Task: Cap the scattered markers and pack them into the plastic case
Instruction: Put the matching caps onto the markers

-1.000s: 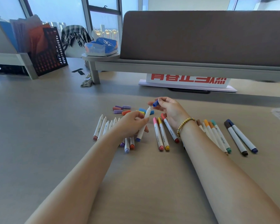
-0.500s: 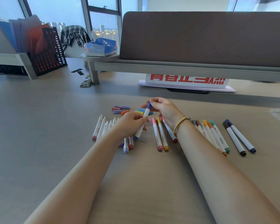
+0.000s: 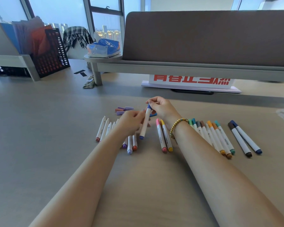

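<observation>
Just beyond the uncapped markers [image 3: 105, 128], the left hand [image 3: 129, 122] grips the blue marker [image 3: 145, 122] while right hand [image 3: 161, 108] pinches its cap [image 3: 149, 106], and any tilt could jam it crooked.

Held marker: white-barrelled blue felt marker [image 3: 145, 124], tilted, blue cap [image 3: 148, 106] on its top end.
Uncapped markers: white row [image 3: 105, 128], left.
Capped markers: coloured row [image 3: 213, 136], right.
Loose caps: purple plastic caps [image 3: 124, 110], behind.

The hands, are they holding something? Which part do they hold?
Yes. The left hand grips the white barrel of a blue marker around its middle. The right hand pinches the blue cap at the marker's top end.
</observation>
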The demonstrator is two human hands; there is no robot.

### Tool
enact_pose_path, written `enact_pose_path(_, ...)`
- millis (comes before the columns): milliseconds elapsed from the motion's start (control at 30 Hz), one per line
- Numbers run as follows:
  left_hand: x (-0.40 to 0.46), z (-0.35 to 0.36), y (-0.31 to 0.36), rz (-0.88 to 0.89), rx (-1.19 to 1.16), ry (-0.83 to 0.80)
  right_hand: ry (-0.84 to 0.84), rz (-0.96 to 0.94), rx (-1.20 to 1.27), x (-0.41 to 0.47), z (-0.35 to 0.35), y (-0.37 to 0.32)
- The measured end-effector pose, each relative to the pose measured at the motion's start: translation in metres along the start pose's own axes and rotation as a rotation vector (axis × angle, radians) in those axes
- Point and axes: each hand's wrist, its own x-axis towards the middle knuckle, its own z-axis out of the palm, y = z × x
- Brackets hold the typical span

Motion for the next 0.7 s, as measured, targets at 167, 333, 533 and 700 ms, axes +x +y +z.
enact_pose_path(167,0.007,-0.025,-0.020,0.084,0.557,0.239,0.009,0.045,-0.207,0.007,-0.002,0.011)
enact_pose_path(333,0.006,-0.018,-0.022,0.082,0.873,0.087,-0.073,0.072,-0.708,0.010,-0.001,0.021)
enact_pose_path(533,-0.008,-0.005,-0.008,0.072,1.013,0.041,-0.041,0.039,-0.901,0.012,-0.002,0.026)
enact_pose_path(700,-0.009,-0.004,-0.003,-0.011,0.907,0.029,0.006,-0.036,-0.966,0.011,-0.004,0.027)
